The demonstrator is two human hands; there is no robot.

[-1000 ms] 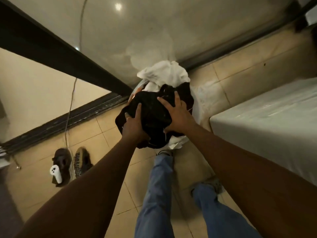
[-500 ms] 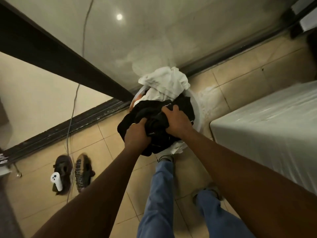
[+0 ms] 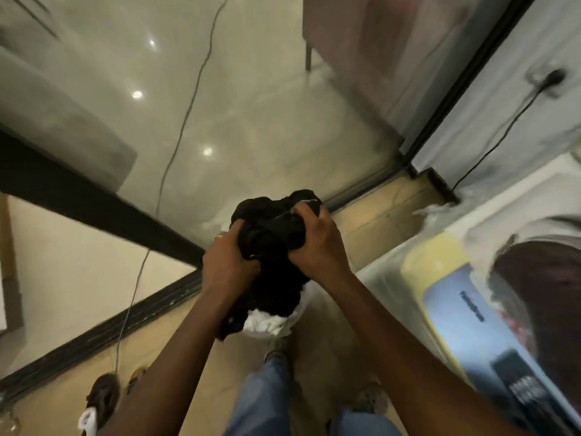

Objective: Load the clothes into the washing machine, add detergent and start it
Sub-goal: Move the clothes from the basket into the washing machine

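Observation:
A bundle of black clothes is held up in front of me, with some white cloth hanging below it. My left hand grips the bundle's left side and my right hand grips its right side. The white top-loading washing machine stands at the right, with a yellow and blue label on its top and its dark round opening at the far right edge. The basket that held the clothes is hidden behind the bundle.
A thin cable runs down the glossy wall and across the dark baseboard. A black plug and cord hang on the right wall. Dark sandals with a white controller lie on the tiled floor at lower left.
Both hands closed on the black clothes and lifted the bundle up out of the basket. The view swung up and right, bringing the washing machine's top and opening into sight.

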